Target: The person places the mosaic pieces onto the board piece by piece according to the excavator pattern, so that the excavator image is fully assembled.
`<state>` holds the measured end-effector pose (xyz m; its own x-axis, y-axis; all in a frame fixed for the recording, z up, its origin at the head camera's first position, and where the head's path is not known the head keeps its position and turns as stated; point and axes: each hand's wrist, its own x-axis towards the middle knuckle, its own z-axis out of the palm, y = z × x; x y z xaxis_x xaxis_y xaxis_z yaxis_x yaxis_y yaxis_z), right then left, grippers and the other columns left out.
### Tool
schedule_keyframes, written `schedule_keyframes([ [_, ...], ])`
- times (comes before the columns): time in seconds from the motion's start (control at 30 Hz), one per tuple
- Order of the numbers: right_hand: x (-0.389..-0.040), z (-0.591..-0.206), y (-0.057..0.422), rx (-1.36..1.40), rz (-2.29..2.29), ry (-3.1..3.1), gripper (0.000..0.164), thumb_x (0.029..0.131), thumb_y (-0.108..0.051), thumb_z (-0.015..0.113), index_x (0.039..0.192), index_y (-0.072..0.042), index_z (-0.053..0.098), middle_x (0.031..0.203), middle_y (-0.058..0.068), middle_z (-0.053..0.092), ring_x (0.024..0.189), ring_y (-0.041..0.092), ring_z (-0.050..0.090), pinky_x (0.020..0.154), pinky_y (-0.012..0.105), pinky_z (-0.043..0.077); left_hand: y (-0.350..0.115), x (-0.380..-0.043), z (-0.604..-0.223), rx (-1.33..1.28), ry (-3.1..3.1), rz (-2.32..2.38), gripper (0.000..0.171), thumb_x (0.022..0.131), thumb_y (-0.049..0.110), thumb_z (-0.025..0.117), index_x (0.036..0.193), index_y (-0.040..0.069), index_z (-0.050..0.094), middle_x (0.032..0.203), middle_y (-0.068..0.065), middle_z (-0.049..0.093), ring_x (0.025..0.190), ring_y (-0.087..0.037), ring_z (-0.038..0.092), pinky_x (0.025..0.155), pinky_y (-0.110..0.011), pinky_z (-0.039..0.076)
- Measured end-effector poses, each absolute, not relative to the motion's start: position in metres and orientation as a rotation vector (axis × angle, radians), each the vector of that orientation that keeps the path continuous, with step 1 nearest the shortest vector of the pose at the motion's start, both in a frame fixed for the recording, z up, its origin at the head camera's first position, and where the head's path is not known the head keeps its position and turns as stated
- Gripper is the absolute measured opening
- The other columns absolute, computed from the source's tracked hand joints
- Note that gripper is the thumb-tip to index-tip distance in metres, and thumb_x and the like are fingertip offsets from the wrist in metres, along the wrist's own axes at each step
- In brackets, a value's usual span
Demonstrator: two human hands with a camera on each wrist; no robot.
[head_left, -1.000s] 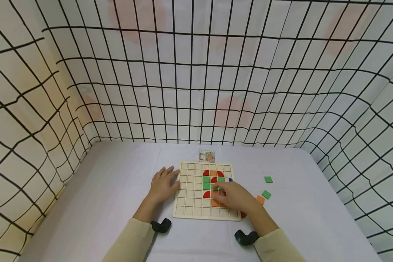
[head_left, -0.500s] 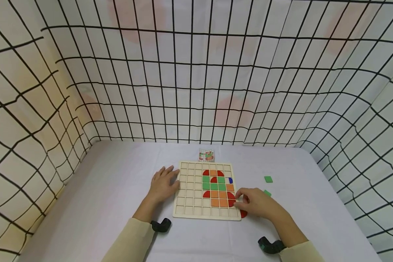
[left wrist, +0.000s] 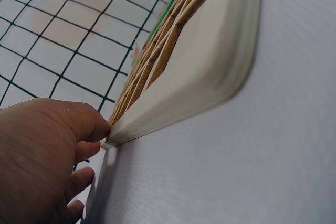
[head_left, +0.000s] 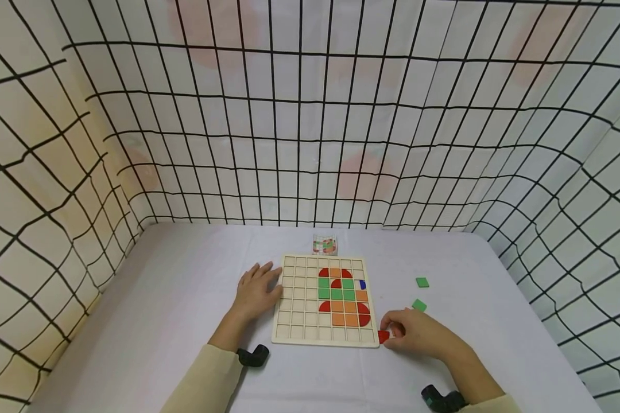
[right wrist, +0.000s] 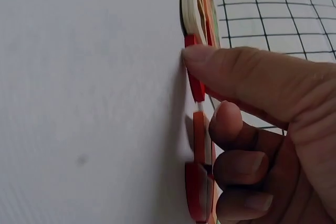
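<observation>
A pale wooden grid board point(head_left: 299, 331) lies on the table. Red, orange, green and blue flat tiles fill cells in its right half. My left hand point(head_left: 256, 291) rests at the board's left edge, fingers spread, thumb point(left wrist: 86, 121) against the rim in the left wrist view. By the near right corner, my right hand point(head_left: 418, 332) pinches a red tile point(head_left: 383, 336) between thumb and index finger. In the right wrist view this red tile point(right wrist: 196, 80) stands out at the board's corner, partly covered by the thumb, its far side hidden.
Two green tiles point(head_left: 422, 282) lie on the white cloth to the right. Under the right fingers show an orange tile point(right wrist: 199, 137) and another red tile point(right wrist: 195, 192). A small pattern card point(head_left: 324, 245) sits behind the board. Black wire mesh point(head_left: 310, 137) encloses the sides and back.
My right hand has moved from over the board to its near right corner and now pinches a red tile. An orange tile and a large red shape have appeared at the board's right side. Left hand still.
</observation>
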<state>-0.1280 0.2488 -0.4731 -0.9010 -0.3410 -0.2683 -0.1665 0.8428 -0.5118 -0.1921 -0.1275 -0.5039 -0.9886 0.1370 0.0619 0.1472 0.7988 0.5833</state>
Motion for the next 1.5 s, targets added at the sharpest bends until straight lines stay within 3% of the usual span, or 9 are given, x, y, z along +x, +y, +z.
schedule_keyframes([
  [0.4, -0.134, -0.477, 0.241, -0.153, -0.572, 2.829, 0.02, 0.085, -0.032, 0.082, 0.09, -0.021, 0.066, 0.069, -0.003, 0.055, 0.066, 0.013, 0.05, 0.057, 0.026, 0.039, -0.127, -0.192, -0.503, -0.23, -2.962, -0.981, 0.052, 0.096, 0.029, 0.058, 0.145, 0.013, 0.058, 0.161, -0.014, 0.043, 0.155, -0.044, 0.025, 0.123, -0.068, 0.015],
  [0.67, -0.135, -0.473, 0.245, -0.174, -0.649, 2.8, 0.026, 0.087, -0.025, 0.079, 0.112, -0.024, 0.069, 0.07, -0.003, 0.054, 0.065, 0.012, 0.05, 0.055, 0.024, 0.037, -0.127, -0.192, -0.503, -0.228, -2.958, -0.98, 0.051, 0.096, 0.028, 0.058, 0.145, 0.012, 0.058, 0.161, -0.015, 0.043, 0.154, -0.044, 0.025, 0.123, -0.068, 0.015],
  [1.0, -0.135, -0.475, 0.249, -0.181, -0.675, 2.763, 0.019, 0.09, -0.02, 0.077, 0.107, -0.024, 0.07, 0.069, -0.002, 0.053, 0.065, 0.012, 0.051, 0.055, 0.023, 0.038, -0.128, -0.192, -0.503, -0.239, -2.952, -0.975, 0.051, 0.096, 0.029, 0.058, 0.145, 0.012, 0.058, 0.161, -0.015, 0.044, 0.154, -0.044, 0.025, 0.123, -0.068, 0.015],
  [1.27, -0.135, -0.473, 0.243, -0.21, -0.655, 2.816, 0.021, 0.088, -0.028, 0.08, 0.104, -0.021, 0.069, 0.065, -0.004, 0.052, 0.056, 0.01, 0.05, 0.05, 0.021, 0.036, -0.128, -0.192, -0.504, -0.242, -2.948, -0.978, 0.052, 0.096, 0.029, 0.058, 0.145, 0.012, 0.058, 0.161, -0.015, 0.043, 0.154, -0.045, 0.025, 0.123, -0.068, 0.015],
  [1.5, -0.135, -0.465, 0.227, -0.299, -0.665, 2.849, 0.025, 0.087, -0.033, 0.081, 0.105, -0.021, 0.069, 0.065, -0.006, 0.051, 0.058, 0.007, 0.045, 0.051, 0.02, 0.033, -0.129, -0.192, -0.504, -0.25, -2.947, -0.974, 0.052, 0.096, 0.029, 0.058, 0.145, 0.013, 0.058, 0.161, -0.015, 0.044, 0.154, -0.044, 0.026, 0.123, -0.068, 0.015],
])
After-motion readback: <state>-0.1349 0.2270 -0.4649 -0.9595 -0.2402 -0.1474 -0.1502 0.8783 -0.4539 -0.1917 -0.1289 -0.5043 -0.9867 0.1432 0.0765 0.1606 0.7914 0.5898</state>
